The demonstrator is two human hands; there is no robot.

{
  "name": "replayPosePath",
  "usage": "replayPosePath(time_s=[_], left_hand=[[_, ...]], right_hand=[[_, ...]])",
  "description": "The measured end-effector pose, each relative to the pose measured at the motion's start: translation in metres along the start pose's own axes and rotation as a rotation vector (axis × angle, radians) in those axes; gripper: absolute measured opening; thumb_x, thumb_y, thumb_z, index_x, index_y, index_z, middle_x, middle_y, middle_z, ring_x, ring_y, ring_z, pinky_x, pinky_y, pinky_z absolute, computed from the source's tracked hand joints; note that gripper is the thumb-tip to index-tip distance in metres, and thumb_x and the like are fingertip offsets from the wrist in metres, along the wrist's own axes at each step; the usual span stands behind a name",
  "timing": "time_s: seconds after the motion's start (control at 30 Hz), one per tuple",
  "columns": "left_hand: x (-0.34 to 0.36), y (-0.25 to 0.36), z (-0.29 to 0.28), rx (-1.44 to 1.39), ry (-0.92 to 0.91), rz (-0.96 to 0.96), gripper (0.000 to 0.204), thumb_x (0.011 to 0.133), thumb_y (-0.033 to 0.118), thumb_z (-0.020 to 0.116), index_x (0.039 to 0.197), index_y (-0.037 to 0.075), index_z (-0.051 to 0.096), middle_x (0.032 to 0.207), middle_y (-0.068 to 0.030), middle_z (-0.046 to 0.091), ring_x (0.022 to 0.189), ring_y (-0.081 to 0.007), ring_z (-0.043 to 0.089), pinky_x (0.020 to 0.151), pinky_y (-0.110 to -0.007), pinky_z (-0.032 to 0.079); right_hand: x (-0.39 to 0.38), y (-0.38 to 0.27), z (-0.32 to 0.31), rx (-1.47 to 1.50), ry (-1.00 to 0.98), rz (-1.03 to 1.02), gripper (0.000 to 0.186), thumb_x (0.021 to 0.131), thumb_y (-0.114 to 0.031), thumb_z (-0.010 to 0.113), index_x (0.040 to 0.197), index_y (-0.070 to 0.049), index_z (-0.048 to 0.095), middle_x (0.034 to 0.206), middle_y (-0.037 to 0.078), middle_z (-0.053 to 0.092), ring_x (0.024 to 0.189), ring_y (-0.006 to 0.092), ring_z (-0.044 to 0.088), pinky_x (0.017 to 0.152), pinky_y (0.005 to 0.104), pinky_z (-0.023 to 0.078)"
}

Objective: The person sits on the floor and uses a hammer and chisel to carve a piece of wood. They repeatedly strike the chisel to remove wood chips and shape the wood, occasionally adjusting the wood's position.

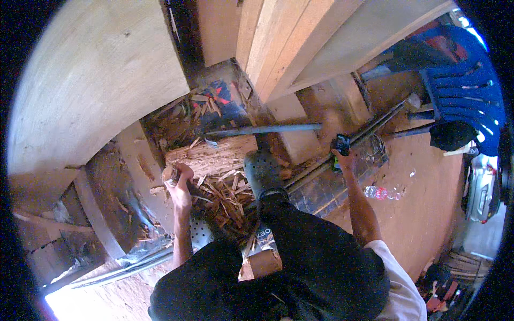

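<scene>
Currently, the left hand (181, 187) is closed around a wooden handle (169, 174), its fingers curled into a fist. The handle's round end faces up and left; its long axis slopes down to the right through the fist. A dark strip leaves the fist on that line, but whether it is a blade cannot be told.

The splintered wood block (211, 156) lies to the right of and above the fist, its long axis running left to right, right end slightly higher. A perforated shoe (261, 174) stands at its right end. Loose wood chips (227, 200) lie below.

The right hand (348, 160) grips a dark handheld device (342, 141), screen upward; the exact finger positions cannot be told. A grey bar (267, 129) extends lengthwise above the block.
</scene>
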State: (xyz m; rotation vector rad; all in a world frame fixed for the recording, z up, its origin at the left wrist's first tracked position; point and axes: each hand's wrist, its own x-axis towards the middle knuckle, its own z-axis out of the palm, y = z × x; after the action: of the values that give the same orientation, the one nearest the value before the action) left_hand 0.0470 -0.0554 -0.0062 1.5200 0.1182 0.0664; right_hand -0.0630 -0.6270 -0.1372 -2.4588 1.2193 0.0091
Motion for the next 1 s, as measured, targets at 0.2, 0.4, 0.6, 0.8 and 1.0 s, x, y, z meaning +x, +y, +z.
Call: replayPosePath(time_s=[0.2,0.4,0.6,0.8,1.0], left_hand=[[-0.012,0.001,-0.017,0.036,0.11,-0.028,0.008,0.067,0.005,0.055,0.062,0.005,0.049,0.061,-0.0023,0.048,0.054,-0.0111,0.043,0.05,-0.025,0.033],[-0.019,-0.005,-0.025,-0.063,0.166,-0.071,0.006,0.067,0.002,0.055,0.07,0.005,0.05,0.066,-0.003,0.049,0.057,-0.0109,0.043,0.052,-0.024,0.034],[-0.024,-0.008,-0.025,-0.122,0.156,-0.066,0.008,0.069,0.001,0.054,0.073,0.005,0.049,0.067,-0.0034,0.049,0.058,-0.0108,0.043,0.052,-0.024,0.034],[-0.026,-0.009,-0.028,-0.048,0.171,-0.121,0.007,0.071,0.002,0.054,0.073,0.005,0.049,0.068,-0.0034,0.049,0.058,-0.0111,0.043,0.053,-0.025,0.035],[-0.028,-0.01,-0.03,0.005,0.231,-0.059,0.009,0.071,0.012,0.059,0.073,0.007,0.051,0.063,-0.0004,0.047,0.056,-0.0104,0.043,0.051,-0.026,0.034]], right_hand=[[0.004,0.013,0.017,-0.06,0.272,0.043,0.098,0.042,-0.059,0.082,0.108,0.007,0.051,0.101,0.019,0.058,0.093,0.0318,0.055,0.086,0.0393,0.044],[-0.015,-0.012,0.006,0.142,0.262,0.07,0.098,0.042,-0.059,0.081,0.107,0.007,0.051,0.101,0.019,0.058,0.093,0.0298,0.056,0.084,0.0368,0.045],[-0.005,-0.002,0.013,-0.132,0.359,-0.012,0.099,0.041,-0.059,0.081,0.109,0.007,0.051,0.108,0.021,0.055,0.098,0.0355,0.054,0.086,0.04,0.044],[-0.011,-0.007,0.012,-0.081,0.414,0.015,0.1,0.039,-0.06,0.081,0.108,0.006,0.052,0.11,0.022,0.055,0.101,0.0368,0.053,0.087,0.0404,0.044],[-0.017,-0.017,0.004,-0.111,0.253,0.109,0.095,0.04,-0.062,0.08,0.103,0.006,0.056,0.106,0.023,0.057,0.098,0.0365,0.055,0.085,0.0402,0.044]])
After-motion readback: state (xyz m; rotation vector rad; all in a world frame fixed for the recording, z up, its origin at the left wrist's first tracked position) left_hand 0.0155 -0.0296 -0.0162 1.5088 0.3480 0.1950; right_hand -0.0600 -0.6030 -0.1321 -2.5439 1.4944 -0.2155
